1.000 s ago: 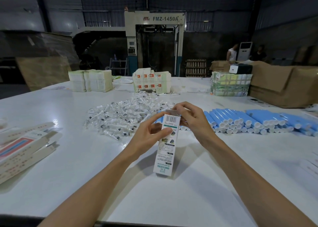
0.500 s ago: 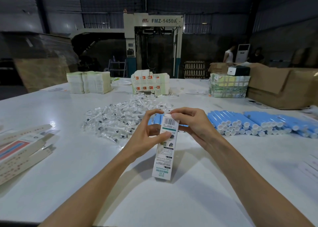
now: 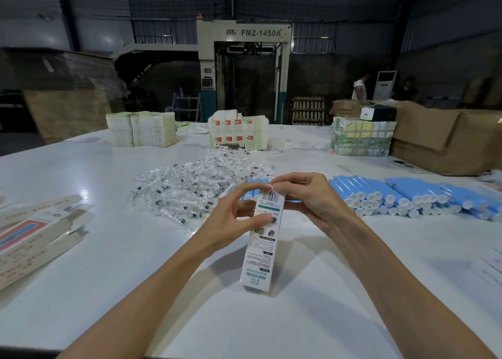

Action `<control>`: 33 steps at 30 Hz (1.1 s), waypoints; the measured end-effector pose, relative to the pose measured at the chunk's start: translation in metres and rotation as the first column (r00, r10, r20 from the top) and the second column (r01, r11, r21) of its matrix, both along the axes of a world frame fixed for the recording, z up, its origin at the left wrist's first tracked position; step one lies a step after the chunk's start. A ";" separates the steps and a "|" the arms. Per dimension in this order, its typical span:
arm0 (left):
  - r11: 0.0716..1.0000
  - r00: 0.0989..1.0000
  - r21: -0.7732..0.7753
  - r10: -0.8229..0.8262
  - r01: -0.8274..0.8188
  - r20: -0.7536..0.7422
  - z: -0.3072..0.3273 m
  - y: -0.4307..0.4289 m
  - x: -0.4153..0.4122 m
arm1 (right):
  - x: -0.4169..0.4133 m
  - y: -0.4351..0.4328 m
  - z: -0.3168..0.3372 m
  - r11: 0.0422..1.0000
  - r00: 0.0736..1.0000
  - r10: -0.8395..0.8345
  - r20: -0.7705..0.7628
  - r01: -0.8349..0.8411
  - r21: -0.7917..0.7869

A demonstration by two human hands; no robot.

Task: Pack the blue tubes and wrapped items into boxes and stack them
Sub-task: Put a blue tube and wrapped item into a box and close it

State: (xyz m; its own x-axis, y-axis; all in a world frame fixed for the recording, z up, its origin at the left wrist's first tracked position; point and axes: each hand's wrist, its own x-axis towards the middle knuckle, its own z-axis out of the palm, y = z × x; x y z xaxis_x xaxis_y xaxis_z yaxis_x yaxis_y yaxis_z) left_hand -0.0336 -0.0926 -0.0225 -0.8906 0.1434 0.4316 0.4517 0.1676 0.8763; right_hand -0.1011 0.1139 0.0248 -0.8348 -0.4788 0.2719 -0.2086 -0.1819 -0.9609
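Note:
A long white printed box (image 3: 260, 252) stands on its lower end on the white table (image 3: 135, 263), leaning toward me. My left hand (image 3: 231, 220) grips its upper part, thumb on the front face. At the top end, where the barcode is, my right hand (image 3: 304, 198) pinches the box with its fingertips. Rows of blue tubes (image 3: 402, 195) with white caps lie to the right, a few more showing behind the box. A heap of clear-wrapped items (image 3: 195, 190) lies just behind my hands on the left.
Flat unfolded cartons (image 3: 35, 231) lie at the left edge. Stacks of white cartons (image 3: 141, 131), printed boxes (image 3: 239, 133) and a wrapped bundle (image 3: 362, 139) stand at the far side. Brown cardboard boxes (image 3: 445, 138) sit far right. Two people stand behind.
The box has stayed upright in both hands. My right fingers have shifted at its top end, and my left thumb has slid a little on the front face.

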 end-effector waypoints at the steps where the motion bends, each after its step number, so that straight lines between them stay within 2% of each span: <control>1: 1.000 1.000 -0.004 0.010 -0.011 -0.005 0.000 0.000 0.000 | 0.000 0.000 -0.001 1.000 1.000 -0.009 -0.002 0.009 -0.001; 5: 0.999 0.998 0.004 0.051 -0.051 -0.040 -0.001 0.000 0.000 | 0.002 0.000 -0.006 0.998 0.999 0.033 0.004 -0.033 -0.045; 7: 0.995 0.993 0.040 0.089 -0.087 -0.073 -0.002 0.000 -0.002 | 0.007 -0.006 -0.010 0.997 0.997 0.047 -0.054 -0.050 -0.050; 11: 0.982 0.984 0.113 0.163 -0.153 -0.077 -0.001 -0.002 -0.005 | 0.012 -0.019 -0.019 0.978 0.914 -0.199 -0.352 0.209 -0.008; 13: 0.983 0.985 0.108 0.159 -0.151 -0.065 -0.002 -0.005 -0.006 | 0.011 -0.019 -0.022 0.976 0.897 -0.214 -0.387 0.216 -0.039; 17: 0.988 0.991 0.092 0.130 -0.126 -0.037 -0.002 -0.005 -0.005 | 0.008 -0.017 -0.025 0.974 0.900 -0.220 -0.376 0.221 -0.041; 28: 0.972 0.968 -0.010 0.233 -0.235 -0.095 -0.005 -0.003 -0.003 | 0.014 -0.021 -0.034 0.981 0.919 -0.192 -0.344 0.179 -0.069; 33: 0.964 0.973 0.150 0.226 -0.218 -0.035 -0.003 0.001 -0.004 | 0.013 -0.021 -0.033 0.981 0.936 -0.193 -0.294 0.178 -0.077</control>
